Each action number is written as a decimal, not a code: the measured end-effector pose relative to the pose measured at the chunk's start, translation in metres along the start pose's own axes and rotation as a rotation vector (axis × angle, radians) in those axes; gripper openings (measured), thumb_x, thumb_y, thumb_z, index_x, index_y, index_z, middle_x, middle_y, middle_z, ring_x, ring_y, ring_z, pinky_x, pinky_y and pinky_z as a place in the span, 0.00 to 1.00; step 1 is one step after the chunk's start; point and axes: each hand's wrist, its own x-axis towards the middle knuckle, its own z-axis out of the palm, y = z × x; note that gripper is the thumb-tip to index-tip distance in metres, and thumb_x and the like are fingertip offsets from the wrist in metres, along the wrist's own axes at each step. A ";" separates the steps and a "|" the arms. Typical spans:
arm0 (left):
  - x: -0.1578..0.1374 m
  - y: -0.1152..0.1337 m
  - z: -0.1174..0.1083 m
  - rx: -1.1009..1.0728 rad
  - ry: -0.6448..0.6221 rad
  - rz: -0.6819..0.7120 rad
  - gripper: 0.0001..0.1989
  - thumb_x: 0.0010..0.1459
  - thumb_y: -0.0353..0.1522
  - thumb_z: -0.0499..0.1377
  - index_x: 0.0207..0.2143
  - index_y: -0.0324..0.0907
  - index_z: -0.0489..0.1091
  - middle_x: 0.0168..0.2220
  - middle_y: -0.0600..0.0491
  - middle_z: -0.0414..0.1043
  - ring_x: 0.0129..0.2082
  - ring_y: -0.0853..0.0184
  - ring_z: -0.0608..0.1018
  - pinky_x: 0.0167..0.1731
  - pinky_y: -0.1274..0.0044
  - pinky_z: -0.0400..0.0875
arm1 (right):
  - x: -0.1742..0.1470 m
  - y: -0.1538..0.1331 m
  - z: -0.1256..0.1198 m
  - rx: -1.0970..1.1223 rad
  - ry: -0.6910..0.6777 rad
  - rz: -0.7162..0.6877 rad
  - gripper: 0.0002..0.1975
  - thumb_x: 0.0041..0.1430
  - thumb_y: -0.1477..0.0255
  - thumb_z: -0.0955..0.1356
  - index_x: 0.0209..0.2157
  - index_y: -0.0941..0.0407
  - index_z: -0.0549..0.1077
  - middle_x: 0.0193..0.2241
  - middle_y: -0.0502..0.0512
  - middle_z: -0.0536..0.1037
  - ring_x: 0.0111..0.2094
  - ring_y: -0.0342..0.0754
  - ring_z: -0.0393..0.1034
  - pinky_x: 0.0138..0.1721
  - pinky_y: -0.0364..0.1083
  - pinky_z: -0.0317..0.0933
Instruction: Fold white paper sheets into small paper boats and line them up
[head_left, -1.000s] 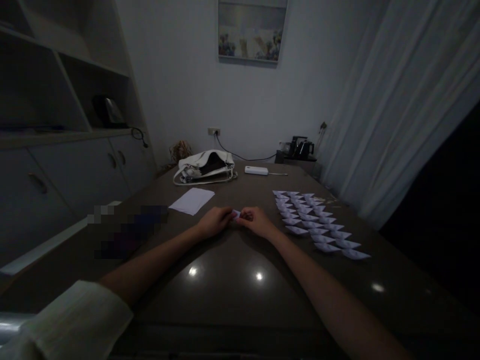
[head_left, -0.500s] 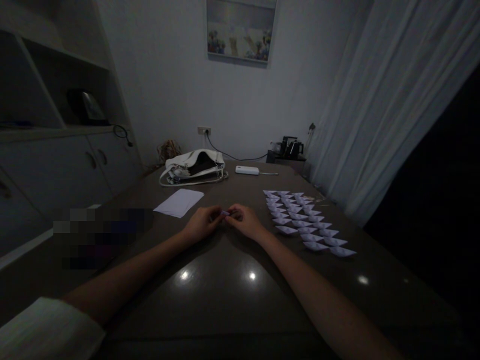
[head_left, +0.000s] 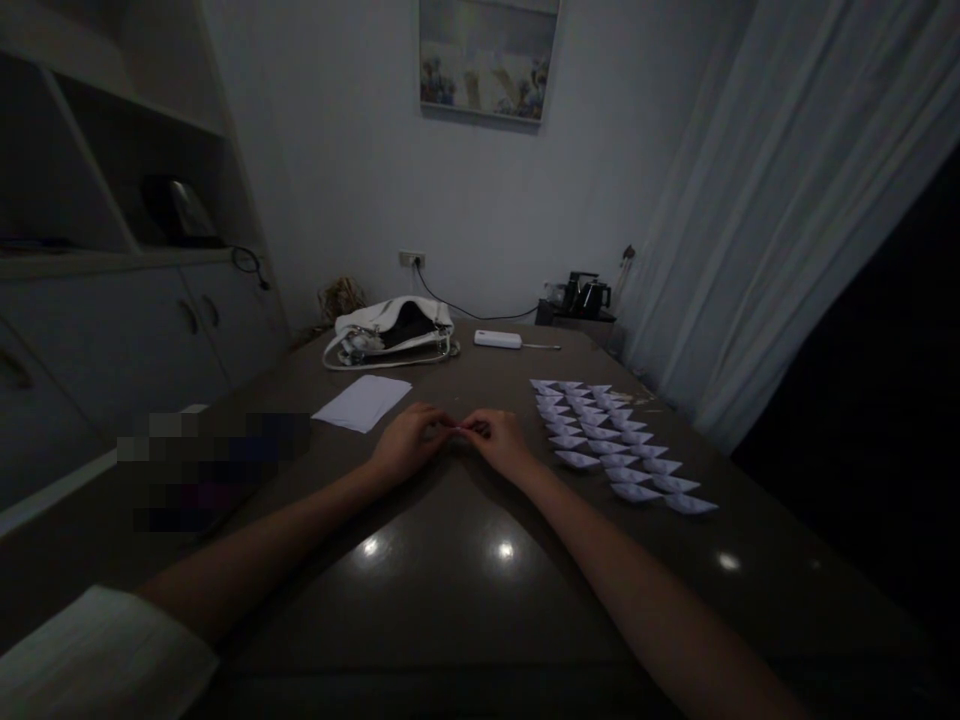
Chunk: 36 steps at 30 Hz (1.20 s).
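Observation:
Over the middle of the table, my left hand and my right hand meet at the fingertips. Both are closed in a pinch on a small piece of folded paper; only a thin pale sliver of it shows, and the fingers hide the rest. Left of my hands lies a small stack of white paper sheets. To the right stand white paper boats, several of them set in slanting rows.
A white handbag lies at the back of the dark glossy table. Near it is a white power bank with a short cable. Dark kettles stand beyond the far end. A blurred patch covers the left edge.
The fingertips have drawn together, and less of the folded paper shows between them than before. The whole view has shifted slightly; the sheets and boats stay in place.

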 end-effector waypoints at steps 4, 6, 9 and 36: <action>0.001 0.000 0.000 -0.042 -0.016 -0.009 0.11 0.57 0.36 0.55 0.36 0.40 0.73 0.33 0.49 0.73 0.32 0.64 0.74 0.33 0.76 0.66 | -0.001 -0.001 0.001 -0.002 0.026 -0.012 0.02 0.51 0.74 0.70 0.28 0.58 0.76 0.27 0.55 0.78 0.27 0.45 0.71 0.29 0.42 0.62; 0.001 0.001 0.001 -0.061 -0.032 -0.019 0.12 0.57 0.37 0.55 0.37 0.40 0.74 0.32 0.50 0.74 0.30 0.65 0.74 0.31 0.77 0.66 | -0.001 -0.002 0.001 0.002 0.025 -0.011 0.02 0.51 0.75 0.70 0.28 0.58 0.76 0.27 0.55 0.78 0.27 0.45 0.71 0.29 0.42 0.62; 0.001 0.001 0.001 -0.057 -0.035 -0.039 0.14 0.57 0.40 0.55 0.37 0.40 0.74 0.31 0.50 0.74 0.29 0.65 0.74 0.30 0.77 0.66 | -0.001 -0.002 0.001 -0.004 0.011 -0.015 0.02 0.52 0.76 0.69 0.28 0.58 0.76 0.27 0.55 0.78 0.27 0.45 0.71 0.29 0.42 0.62; 0.002 0.005 -0.003 -0.124 0.007 -0.056 0.06 0.54 0.32 0.55 0.32 0.39 0.70 0.28 0.53 0.71 0.26 0.69 0.71 0.27 0.80 0.63 | 0.000 -0.005 0.003 0.085 0.058 -0.048 0.03 0.51 0.76 0.68 0.27 0.59 0.74 0.25 0.54 0.77 0.26 0.44 0.70 0.28 0.40 0.61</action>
